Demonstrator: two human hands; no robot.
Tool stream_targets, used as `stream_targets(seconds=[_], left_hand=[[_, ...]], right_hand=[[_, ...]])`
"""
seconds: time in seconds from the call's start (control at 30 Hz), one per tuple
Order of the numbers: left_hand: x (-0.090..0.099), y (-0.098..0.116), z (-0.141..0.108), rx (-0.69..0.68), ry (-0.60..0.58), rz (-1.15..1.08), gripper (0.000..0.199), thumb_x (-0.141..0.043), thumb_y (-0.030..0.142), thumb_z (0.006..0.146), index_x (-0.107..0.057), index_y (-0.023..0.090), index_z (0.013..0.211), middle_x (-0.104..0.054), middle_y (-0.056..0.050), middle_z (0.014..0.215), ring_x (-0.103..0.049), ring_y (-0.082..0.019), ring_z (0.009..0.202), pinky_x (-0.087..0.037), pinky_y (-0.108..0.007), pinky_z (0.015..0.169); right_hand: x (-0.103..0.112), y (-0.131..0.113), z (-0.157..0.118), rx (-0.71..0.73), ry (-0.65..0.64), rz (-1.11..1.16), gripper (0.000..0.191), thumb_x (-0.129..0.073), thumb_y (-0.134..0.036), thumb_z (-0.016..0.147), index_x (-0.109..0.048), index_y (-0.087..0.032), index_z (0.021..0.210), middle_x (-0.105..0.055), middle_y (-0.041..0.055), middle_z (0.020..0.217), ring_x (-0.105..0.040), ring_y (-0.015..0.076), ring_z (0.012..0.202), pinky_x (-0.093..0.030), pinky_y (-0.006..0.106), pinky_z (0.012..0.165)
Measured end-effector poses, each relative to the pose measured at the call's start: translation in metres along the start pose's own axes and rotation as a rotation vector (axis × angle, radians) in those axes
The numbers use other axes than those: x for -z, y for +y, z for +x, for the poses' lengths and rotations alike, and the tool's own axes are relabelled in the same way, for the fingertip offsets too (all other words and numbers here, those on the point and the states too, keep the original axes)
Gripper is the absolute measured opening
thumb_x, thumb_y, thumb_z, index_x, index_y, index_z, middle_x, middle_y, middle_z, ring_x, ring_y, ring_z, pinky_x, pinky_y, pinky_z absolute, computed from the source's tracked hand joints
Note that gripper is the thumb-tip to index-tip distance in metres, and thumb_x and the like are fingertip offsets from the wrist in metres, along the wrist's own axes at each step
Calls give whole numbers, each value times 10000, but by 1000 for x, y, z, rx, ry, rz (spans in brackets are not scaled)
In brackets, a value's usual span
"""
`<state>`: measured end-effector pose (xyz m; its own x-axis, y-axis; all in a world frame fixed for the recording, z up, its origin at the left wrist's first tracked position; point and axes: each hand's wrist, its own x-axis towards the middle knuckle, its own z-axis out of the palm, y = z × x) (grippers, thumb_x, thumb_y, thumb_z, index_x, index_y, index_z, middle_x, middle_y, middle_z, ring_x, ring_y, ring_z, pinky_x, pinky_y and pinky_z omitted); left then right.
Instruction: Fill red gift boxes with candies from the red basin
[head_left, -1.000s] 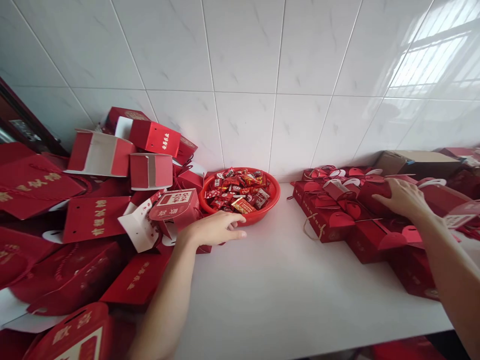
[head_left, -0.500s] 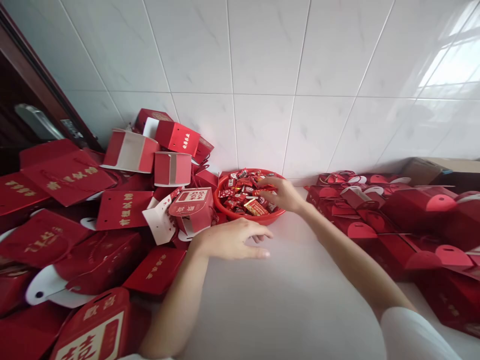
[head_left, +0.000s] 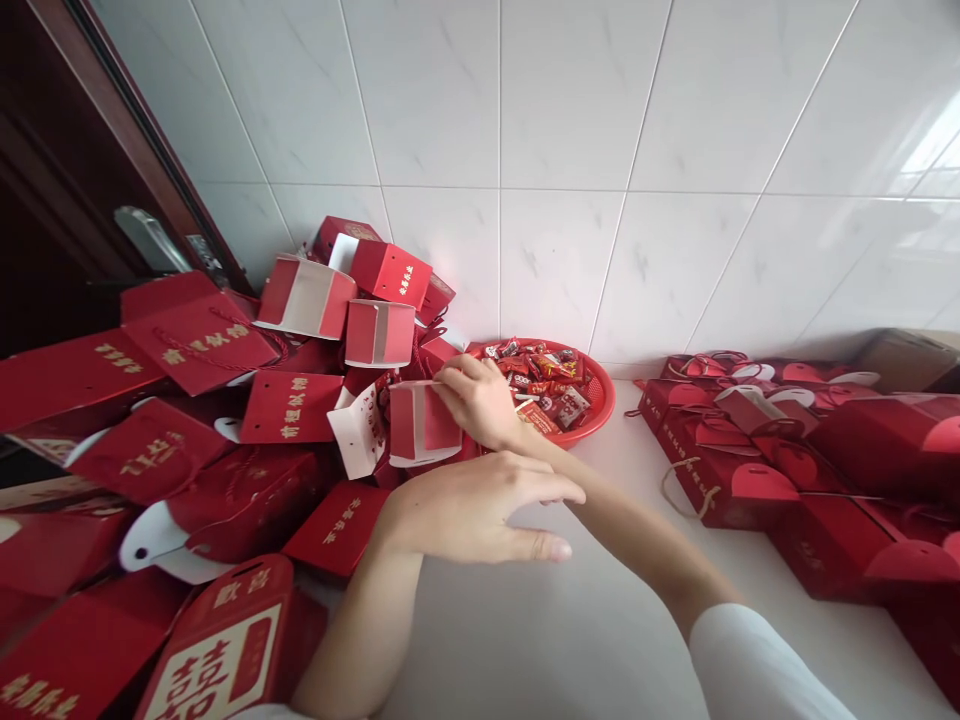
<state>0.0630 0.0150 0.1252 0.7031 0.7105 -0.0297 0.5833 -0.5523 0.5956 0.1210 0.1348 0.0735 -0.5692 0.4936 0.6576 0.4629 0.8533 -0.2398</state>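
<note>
My right hand [head_left: 480, 400] reaches across to the left, its fingers closed on the upper right edge of a small red gift box [head_left: 424, 422] at the edge of the pile. The box is tilted, with a pinkish folded side facing me. My left hand [head_left: 472, 508] is held over the white surface in front of my right forearm, thumb apart from the fingers, with nothing in it. Just behind my right hand, a red plastic basket [head_left: 600, 400] of wrapped candies [head_left: 551, 385] stands against the wall, partly hidden by that hand.
Many red gift boxes [head_left: 315, 408], some with cord handles, are heaped at the left. More red boxes [head_left: 757, 490] stand in rows at the right, with a brown carton [head_left: 911, 360] behind them. A tiled wall [head_left: 562, 260] closes off the back; a dark door [head_left: 52, 200] is at far left.
My right hand has moved left from the candy basket to the small gift box and taken hold of it. The box has been turned. My left hand stays open; the view has shifted left.
</note>
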Motion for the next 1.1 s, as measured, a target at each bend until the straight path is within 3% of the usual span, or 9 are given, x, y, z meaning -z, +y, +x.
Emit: stream_targets(seconds=[0.13,0.27,0.37,0.47,0.63,0.73,0.8,0.9,1.1], left_hand=[[2,-2,2,-63,225,49,304,-614,338,958,-695,205,1219,-746,-52,1179,-686,-208,1067,-508,-303,948],[-1,5,0,-180,414,42,219,-610,299,957,-710,209,1130,-748,-45,1107,-686,-187,1021,-529,-289,920],[-3,12,-3,-299,514,9,186,-609,265,956,-704,204,1104,-738,-48,1100,-680,-178,1004,-542,-277,892],[-4,13,-2,-330,560,-9,162,-589,242,962,-715,206,1059,-715,-46,1062,-670,-165,961,-539,-263,858],[-8,1,19,-107,410,125,190,-614,248,924,-750,234,1056,-623,-39,1032,-631,-152,860,-509,-279,837],[-12,-12,34,43,291,202,227,-577,241,915,-757,232,1052,-600,-47,1000,-615,-178,846,-495,-313,834],[-13,-22,40,93,217,214,280,-528,200,907,-765,245,1049,-594,-47,957,-615,-194,855,-485,-316,820],[-11,-35,42,164,129,216,364,-492,155,879,-768,275,1084,-599,-53,953,-618,-217,902,-476,-321,827],[-3,-51,41,204,45,163,474,-464,106,852,-725,265,1215,-624,-74,1199,-596,-236,1126,-448,-318,966]], right_hand=[[43,11,-14,-120,240,243,227,-484,-288,992,-544,-203,791,-600,44,861,-538,171,774,-422,295,715],[85,20,-47,-251,344,299,390,-521,-313,954,-300,-221,646,-377,-35,621,-351,120,593,-317,262,572],[105,25,-78,-312,314,262,416,-527,-309,937,-263,-217,629,-311,-47,588,-281,105,565,-268,255,537],[115,25,-107,-367,208,253,421,-536,-331,930,-276,-214,620,-312,-46,577,-273,99,553,-255,246,512],[111,24,-138,-459,31,358,377,-523,-369,932,-366,-209,629,-331,-44,577,-301,96,531,-255,233,477],[99,33,-149,-499,-49,477,348,-527,-440,939,-516,-198,689,-439,-30,597,-414,104,515,-342,233,473],[92,41,-156,-508,-108,539,361,-527,-499,943,-602,-192,768,-512,-14,640,-487,115,521,-406,247,487],[84,53,-166,-522,-159,585,433,-529,-575,936,-607,-194,746,-506,-17,627,-530,123,521,-435,256,493],[78,69,-172,-519,-213,689,476,-522,-610,933,-637,-171,790,-536,-10,649,-543,120,555,-463,260,538]])
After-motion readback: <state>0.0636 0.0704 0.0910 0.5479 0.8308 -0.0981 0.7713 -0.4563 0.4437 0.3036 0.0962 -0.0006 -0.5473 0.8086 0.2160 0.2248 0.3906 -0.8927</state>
